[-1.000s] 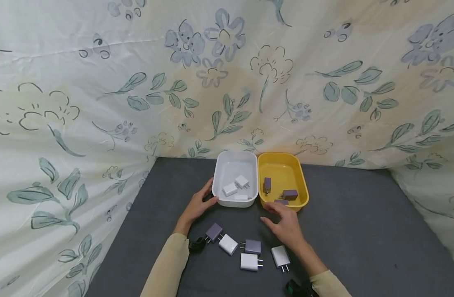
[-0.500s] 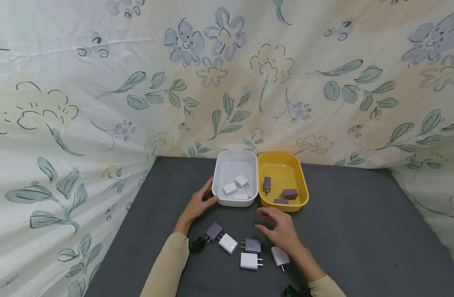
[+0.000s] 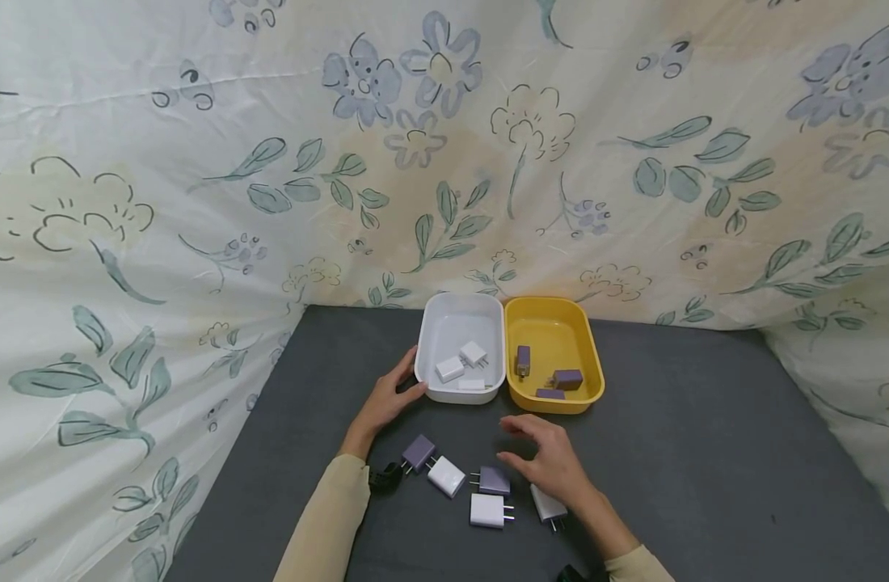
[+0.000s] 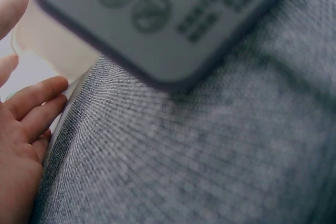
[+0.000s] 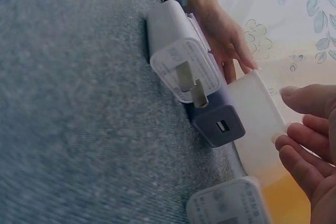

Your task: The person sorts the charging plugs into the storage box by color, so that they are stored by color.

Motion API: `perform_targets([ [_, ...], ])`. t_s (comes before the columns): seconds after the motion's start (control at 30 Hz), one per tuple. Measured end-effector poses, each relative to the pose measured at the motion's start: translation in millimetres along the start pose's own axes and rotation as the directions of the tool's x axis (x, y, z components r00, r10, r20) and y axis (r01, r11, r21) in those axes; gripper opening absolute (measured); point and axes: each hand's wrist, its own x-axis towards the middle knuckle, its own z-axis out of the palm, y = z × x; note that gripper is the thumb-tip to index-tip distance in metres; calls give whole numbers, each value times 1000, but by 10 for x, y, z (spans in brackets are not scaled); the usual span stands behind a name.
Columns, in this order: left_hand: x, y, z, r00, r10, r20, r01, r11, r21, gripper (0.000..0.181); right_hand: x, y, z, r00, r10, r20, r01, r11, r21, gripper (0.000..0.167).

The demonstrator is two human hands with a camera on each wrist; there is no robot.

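My left hand (image 3: 385, 406) rests against the left side of the white bin (image 3: 461, 397), fingers extended. To the right, my right hand (image 3: 554, 462) hovers above the cloth in front of the yellow bin (image 3: 554, 333), thumb and fingers apart and nothing between them. Nearest to it are a purple charger plug (image 3: 495, 481) and a white charger plug (image 3: 547, 503), the latter partly behind the hand. Another white charger plug (image 3: 487, 511) lies just in front of the purple one. In the right wrist view, the right hand (image 5: 315, 148) appears with fingers spread.
Further left lie a purple plug (image 3: 419, 453) and a white plug (image 3: 447, 477). Three white plugs, one of them this plug (image 3: 473, 354), sit in the white bin. Three purple plugs, including this one (image 3: 566, 380), sit in the yellow bin. A floral curtain (image 3: 444, 162) hangs behind.
My right hand has drawn back from the yellow bin's front rim toward the loose plugs, uncovering the front purple plug inside. The left hand stays put.
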Motion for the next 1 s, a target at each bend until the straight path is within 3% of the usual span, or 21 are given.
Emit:
perform_targets([
  [0.23, -3, 25, -4, 1000, -22, 14, 22, 1000, -7, 77, -49, 15, 24, 999, 4, 49, -5, 1000, 22, 46],
  [0.5, -91, 337, -90, 997, -16, 74, 15, 1000, 9, 76, -123, 76, 106, 995, 2, 98, -11, 996, 87, 45],
  [0.73, -3, 40, 3, 1000, -15, 10, 15, 1000, -8, 76, -151, 88, 108, 985, 4, 172, -20, 995, 93, 42],
  [1.0, 9, -12, 5, 1000, -15, 3, 15, 1000, -24, 76, -167, 88, 80, 962, 23, 272, -51, 994, 97, 43],
])
